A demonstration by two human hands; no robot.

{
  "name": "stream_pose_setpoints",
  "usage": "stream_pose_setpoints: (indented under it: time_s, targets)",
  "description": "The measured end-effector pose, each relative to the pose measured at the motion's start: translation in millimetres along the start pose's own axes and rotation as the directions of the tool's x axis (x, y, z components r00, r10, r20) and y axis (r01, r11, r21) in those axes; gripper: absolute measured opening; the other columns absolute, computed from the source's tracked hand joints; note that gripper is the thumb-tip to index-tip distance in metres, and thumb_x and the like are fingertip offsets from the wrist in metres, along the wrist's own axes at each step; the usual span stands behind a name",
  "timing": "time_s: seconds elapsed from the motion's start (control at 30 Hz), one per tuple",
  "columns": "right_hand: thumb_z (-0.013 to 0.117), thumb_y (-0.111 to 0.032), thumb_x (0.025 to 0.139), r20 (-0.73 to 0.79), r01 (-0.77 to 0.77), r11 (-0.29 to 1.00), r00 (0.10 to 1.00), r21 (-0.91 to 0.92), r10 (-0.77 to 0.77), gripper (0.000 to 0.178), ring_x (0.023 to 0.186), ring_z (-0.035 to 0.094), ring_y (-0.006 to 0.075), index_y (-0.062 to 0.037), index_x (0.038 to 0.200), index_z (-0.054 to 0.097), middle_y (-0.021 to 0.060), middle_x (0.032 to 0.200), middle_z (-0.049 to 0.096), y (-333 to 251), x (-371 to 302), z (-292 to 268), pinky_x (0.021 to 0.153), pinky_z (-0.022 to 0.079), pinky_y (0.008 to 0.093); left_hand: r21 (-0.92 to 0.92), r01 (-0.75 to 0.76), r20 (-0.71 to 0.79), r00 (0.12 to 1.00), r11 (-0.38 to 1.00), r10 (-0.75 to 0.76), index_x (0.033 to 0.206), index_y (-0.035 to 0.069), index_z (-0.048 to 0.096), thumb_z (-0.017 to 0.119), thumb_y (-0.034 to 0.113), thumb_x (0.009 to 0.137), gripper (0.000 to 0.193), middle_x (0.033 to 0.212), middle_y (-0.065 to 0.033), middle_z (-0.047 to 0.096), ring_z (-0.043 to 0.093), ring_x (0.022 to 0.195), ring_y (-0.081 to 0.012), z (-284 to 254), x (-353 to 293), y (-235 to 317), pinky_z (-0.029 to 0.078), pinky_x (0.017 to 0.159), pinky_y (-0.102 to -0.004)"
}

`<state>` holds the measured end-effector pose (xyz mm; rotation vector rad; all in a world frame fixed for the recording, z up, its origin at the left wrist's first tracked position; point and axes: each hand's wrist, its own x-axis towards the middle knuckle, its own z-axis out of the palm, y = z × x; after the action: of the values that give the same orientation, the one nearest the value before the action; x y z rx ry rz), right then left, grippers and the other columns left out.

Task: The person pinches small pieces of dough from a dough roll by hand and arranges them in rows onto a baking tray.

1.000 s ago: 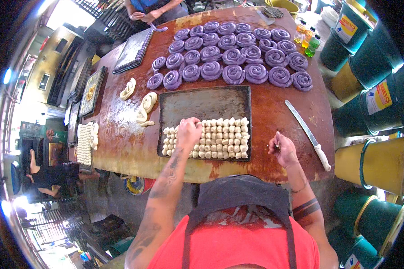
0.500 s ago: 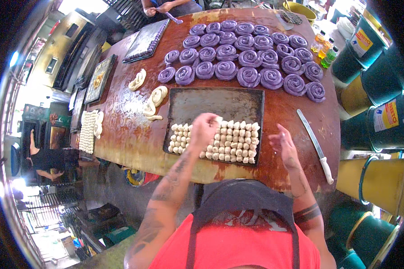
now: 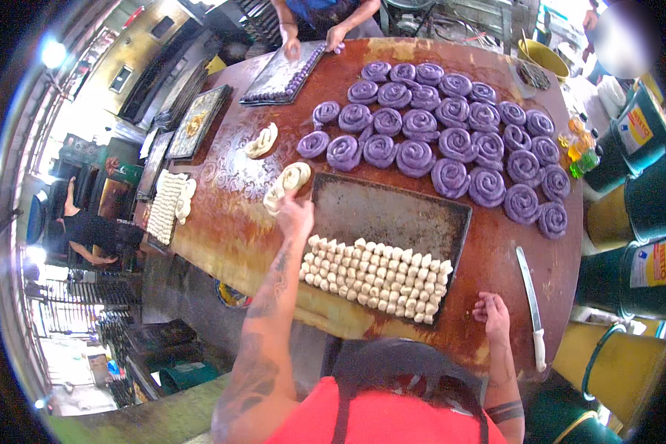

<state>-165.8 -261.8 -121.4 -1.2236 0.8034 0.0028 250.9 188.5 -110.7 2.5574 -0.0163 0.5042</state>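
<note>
My left hand (image 3: 296, 217) is at the near end of a coiled rope of white dough (image 3: 294, 176), its fingers closed on the dough. Just right of it lies a dark baking tray (image 3: 392, 207); rows of small white dough balls (image 3: 377, 277) fill its near part, and its far part is bare metal. My right hand (image 3: 491, 311) hovers over the table right of the tray, fingers curled in and nothing visible in them. A second white dough coil (image 3: 261, 140) lies farther off to the left.
Many purple dough spirals (image 3: 420, 124) cover the table's far side. A white-handled knife (image 3: 530, 303) lies at the right. Across the table, a co-worker's hands (image 3: 335, 37) are at a tray of purple pieces (image 3: 281, 74). Green bins (image 3: 629, 200) and drink bottles (image 3: 586, 159) line the right.
My left hand has moved from the dough balls on the tray to the white dough coil at left. My right hand's fingers have curled. The view has shifted, showing more of the co-worker.
</note>
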Motion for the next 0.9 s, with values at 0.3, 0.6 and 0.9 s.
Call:
stream_pose_setpoints:
  time_s: [0.3,0.6,0.9]
  targets:
    - [0.057,-0.032,0.108,0.000,-0.078,0.997,0.997,-0.024,0.078,0.026,0.068,0.069,0.0138,-0.0079,0.116,0.063,0.0031,0.084,0.069,-25.9,8.9,24.8,0.057,0.054,0.0245,-0.583,0.653,0.219,0.699,0.483,-0.681,0.117,-0.015,0.067,0.074,0.024,0.091,0.048,0.104,-0.0230,0.073,0.074,0.082,-0.0264,-15.7,87.4,-158.7,0.060,0.066,-0.0378]
    - [0.063,-0.022,0.104,-0.017,-0.113,0.991,0.994,-0.065,0.112,0.024,0.076,0.069,0.0171,-0.0044,0.121,0.064,0.0070,0.088,0.069,-23.3,3.0,10.2,0.063,0.056,0.0300,-0.821,0.498,0.440,0.864,0.279,-0.245,0.128,-0.001,0.058,0.063,-0.002,0.083,0.046,0.114,-0.0184,0.067,0.070,0.102,-0.0342,-48.3,41.7,48.1,0.063,0.071,-0.0455]
    - [0.054,-0.015,0.107,0.315,-0.018,0.853,0.933,0.522,-0.173,0.036,0.109,0.067,0.0204,-0.0016,0.141,0.054,0.0110,0.125,0.067,-115.7,7.2,122.8,0.093,0.055,0.0336,-0.686,0.583,0.696,0.352,0.435,0.626,0.137,0.010,0.051,0.075,-0.005,0.085,0.060,0.129,-0.0115,0.063,0.067,0.107,-0.0202,-72.5,-111.7,280.5,0.062,0.079,-0.0318]
